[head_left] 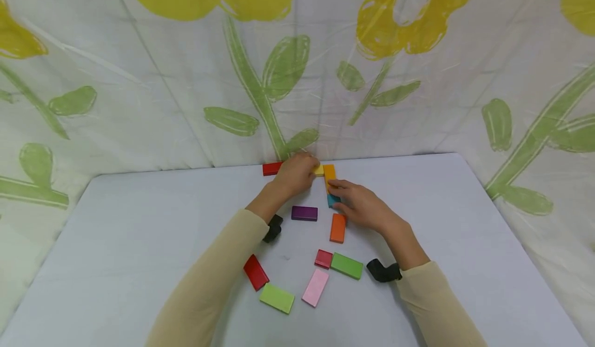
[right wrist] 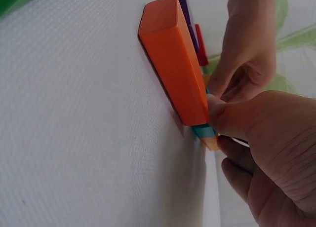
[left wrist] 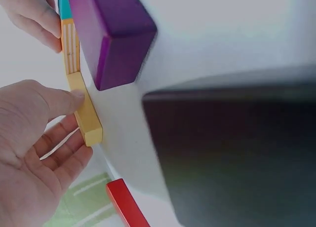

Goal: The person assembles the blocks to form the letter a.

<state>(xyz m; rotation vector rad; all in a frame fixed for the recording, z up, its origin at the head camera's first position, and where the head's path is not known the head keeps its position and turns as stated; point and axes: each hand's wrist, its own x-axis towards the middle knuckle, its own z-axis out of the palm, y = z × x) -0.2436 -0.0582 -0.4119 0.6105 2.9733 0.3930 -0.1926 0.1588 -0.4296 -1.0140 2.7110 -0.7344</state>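
Note:
My left hand (head_left: 297,172) pinches a pale yellow block (left wrist: 88,111) between thumb and fingers at the table's back edge. That block meets the end of a yellow-orange block (head_left: 329,174), striped on its side in the left wrist view. At its near end is a teal block (head_left: 332,201). My right hand (head_left: 362,205) is beside these two, with loosely bent fingers touching the yellow-orange block and the thumb by the teal one. An orange block (right wrist: 170,64) lies just nearer, and a purple block (head_left: 304,213) sits left of it.
A red block (head_left: 271,169) lies by the back edge, left of my left hand. Nearer on the white table are another red block (head_left: 256,272), a light green block (head_left: 277,298), a pink block (head_left: 315,287), a small red block (head_left: 323,258) and a green block (head_left: 346,266). A flowered curtain (head_left: 176,89) hangs behind.

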